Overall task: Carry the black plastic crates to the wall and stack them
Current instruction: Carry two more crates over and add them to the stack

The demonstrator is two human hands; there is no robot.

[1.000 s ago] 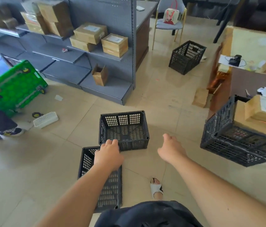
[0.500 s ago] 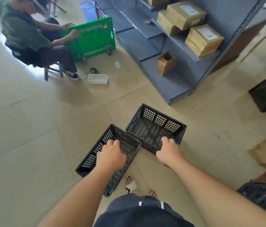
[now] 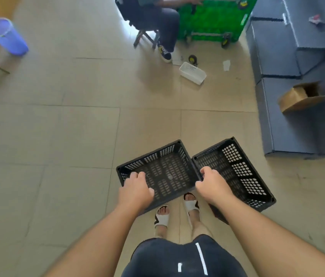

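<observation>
The left grip (image 3: 135,189) is curled over the near rim of the left crate (image 3: 169,166), and the right grip (image 3: 212,183) is curled over the near rim of the right crate (image 3: 241,170). Both crates hang open side up over the feet, side by side, with their corners about touching. This looks like the carry. To do it well, hold each rim firmly so the far ends do not sag, keep the crates off the legs, and steer round the seated person (image 3: 157,21) and white basket (image 3: 192,72) ahead.
</observation>
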